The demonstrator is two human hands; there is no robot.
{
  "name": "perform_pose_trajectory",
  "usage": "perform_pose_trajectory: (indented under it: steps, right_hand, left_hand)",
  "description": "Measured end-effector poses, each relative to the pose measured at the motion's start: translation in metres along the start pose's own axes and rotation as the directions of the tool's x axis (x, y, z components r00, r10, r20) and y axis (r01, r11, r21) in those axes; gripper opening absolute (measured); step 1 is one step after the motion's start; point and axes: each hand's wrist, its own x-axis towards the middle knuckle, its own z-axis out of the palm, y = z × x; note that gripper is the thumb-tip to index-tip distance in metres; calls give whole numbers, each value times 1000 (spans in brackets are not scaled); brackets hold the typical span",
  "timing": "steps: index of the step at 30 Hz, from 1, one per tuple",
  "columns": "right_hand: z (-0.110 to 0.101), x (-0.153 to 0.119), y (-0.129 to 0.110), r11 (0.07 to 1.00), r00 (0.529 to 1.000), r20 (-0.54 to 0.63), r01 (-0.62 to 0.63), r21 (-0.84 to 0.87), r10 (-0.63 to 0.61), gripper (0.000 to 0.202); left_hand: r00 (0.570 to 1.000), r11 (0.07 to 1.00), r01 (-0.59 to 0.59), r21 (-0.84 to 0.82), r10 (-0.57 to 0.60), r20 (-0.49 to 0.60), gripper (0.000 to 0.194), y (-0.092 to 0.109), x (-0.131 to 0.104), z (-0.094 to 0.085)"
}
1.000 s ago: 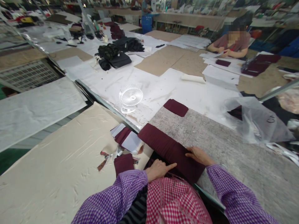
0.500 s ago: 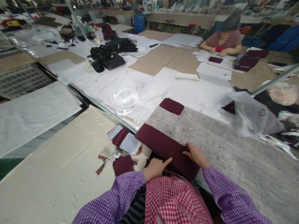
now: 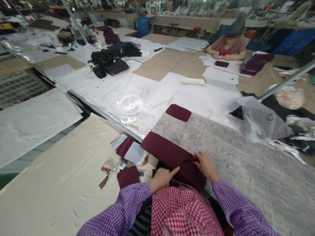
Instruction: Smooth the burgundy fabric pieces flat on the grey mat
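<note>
A long row of overlapping maroon fabric pieces (image 3: 167,150) lies along the near edge of the grey mottled board (image 3: 236,157). My left hand (image 3: 162,178) is at its near side, index finger stretched out and touching the fabric, other fingers curled. At the right part of the row, my right hand (image 3: 205,164) pinches the edge of a maroon piece between thumb and fingers. One separate maroon piece (image 3: 178,112) rests farther up the board. To the left are a small maroon stack (image 3: 128,177) and white and maroon pieces (image 3: 135,152).
A white fan (image 3: 131,105) stands on the white-covered table beyond. Dark folded garments (image 3: 115,65) lie farther back. A clear plastic bag (image 3: 261,119) is at the right. Across the table sits a person (image 3: 228,47) with maroon pieces nearby.
My right hand has lifted the edge of a maroon piece slightly, making a fold in the row. My left hand stays nearly in place. The whole view has shifted a little.
</note>
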Motion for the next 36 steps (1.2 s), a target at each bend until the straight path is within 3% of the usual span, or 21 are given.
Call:
perform_pose_trajectory:
  steps: [6,21,29,33,36]
  right_hand:
    - [-2,11,7,996,992,95,76,52,-80,19]
    - [-18,39,13,985,927,336,146,91,-169,11]
    - [-22,45,13,977,900,383,181,109,-210,6]
    - [-16,45,15,986,914,370,151,77,-169,6]
    - [-11,41,14,993,940,320,107,53,-119,10]
  left_hand:
    - [1000,1000,16,-22,-16,17,85,0,-2,-3]
    - [1000,1000,6,-20,-6,17,80,-2,-4,-5]
    - [1000,1000,9,-12,-9,17,79,-2,-4,-7]
    - [999,999,-30,25,30,-27,78,1,-3,-8]
    - [995,992,-100,71,101,-2,71,3,0,-4]
